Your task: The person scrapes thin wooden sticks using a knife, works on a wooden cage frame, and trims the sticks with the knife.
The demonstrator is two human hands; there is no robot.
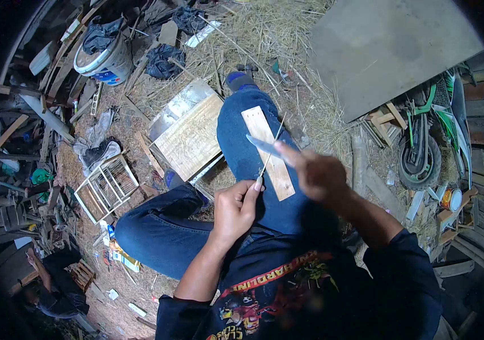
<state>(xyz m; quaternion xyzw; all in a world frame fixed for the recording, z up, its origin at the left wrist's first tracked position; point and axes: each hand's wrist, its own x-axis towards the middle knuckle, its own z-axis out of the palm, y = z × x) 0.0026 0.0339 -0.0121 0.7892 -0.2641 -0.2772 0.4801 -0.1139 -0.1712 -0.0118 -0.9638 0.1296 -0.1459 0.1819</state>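
My left hand [237,205] pinches the near end of a thin wooden stick [279,135], which slants up and away across my thigh. In my right hand [320,174] is a knife [261,143], its blade pointing left and lying over the stick; whether the edge touches it I cannot tell. Beneath both, a flat wooden board [280,180] with small holes near its far end rests on my jeans-covered thigh [236,122]. My right fingers hide the knife's handle.
A small wooden table [191,139] stands just left of my knee. Farther left are a slatted frame [107,190] and a white bucket [106,62]. At right are a large flat panel [389,51] and a motorbike wheel [420,161]. Another person [55,283] sits at lower left.
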